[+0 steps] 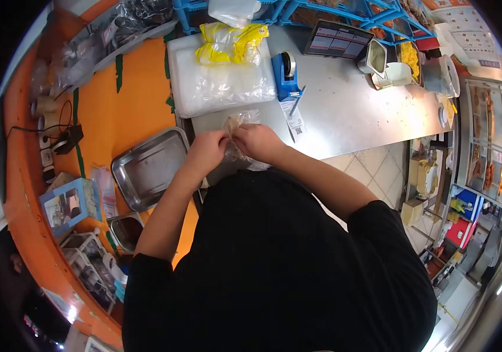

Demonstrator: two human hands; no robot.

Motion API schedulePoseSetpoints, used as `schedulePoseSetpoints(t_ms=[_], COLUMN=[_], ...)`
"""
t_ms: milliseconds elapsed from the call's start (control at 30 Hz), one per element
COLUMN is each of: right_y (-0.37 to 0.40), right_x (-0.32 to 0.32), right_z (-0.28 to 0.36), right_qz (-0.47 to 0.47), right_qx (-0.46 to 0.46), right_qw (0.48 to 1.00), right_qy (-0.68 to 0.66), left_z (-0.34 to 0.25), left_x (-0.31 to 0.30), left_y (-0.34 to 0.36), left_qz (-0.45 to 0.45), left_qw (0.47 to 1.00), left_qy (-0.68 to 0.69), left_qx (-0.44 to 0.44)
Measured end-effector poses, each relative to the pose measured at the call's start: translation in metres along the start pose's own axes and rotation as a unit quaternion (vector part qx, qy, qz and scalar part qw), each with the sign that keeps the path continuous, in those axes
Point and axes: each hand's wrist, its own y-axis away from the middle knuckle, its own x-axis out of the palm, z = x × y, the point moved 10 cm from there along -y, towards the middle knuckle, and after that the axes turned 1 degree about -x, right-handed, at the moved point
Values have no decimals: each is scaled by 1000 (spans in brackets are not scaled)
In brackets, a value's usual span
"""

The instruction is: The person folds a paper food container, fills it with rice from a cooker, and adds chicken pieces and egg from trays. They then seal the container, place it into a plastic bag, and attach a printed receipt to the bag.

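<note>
Both of my hands meet in front of my chest at the counter's near edge. My left hand [207, 151] is closed, its fingers pinching the gathered neck of a clear plastic bag [249, 116]. From the other side, my right hand [259, 142] is also closed on the bag, knuckles up. Crumpled film sticks out above and below the fingers; what the bag contains is hidden. Just beyond lies a stack of clear plastic bags [221, 88] with a yellow printed bag [233, 44] on top. A blue tape dispenser [286, 82] stands to the right, beside a printed receipt [293, 120] and a pen [298, 101].
Left of my arm, a metal tray [151, 167] rests on the orange surface [101, 114]. At the back of the steel counter [344, 105] are a tablet [337, 40], metal containers [375, 57] and blue baskets [321, 13]. Skewered food hangs in a rack [490, 141] at right.
</note>
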Motion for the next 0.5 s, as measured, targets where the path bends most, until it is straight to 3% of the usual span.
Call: schedulePoseSetpoints(t_ms=[233,333,400,500], right_y=[3,2,6,7], right_x=[1,-9,-8,0], right_z=[4,0,-15,-16], right_qz=[-19,-37,-27,-12], right_qx=[-34,-9,102,133], right_qw=[999,998,993,987], right_qy=[-16,-58,-58,-87], left_z=[3,1,-1,-2], left_x=[14,3,0,4], left_y=[-9,-9,-5,1], left_qz=[56,36,17,-23], left_qw=[998,999,1000,1000], left_qy=[-13,4,22,14], left_qx=[12,3,-5,8])
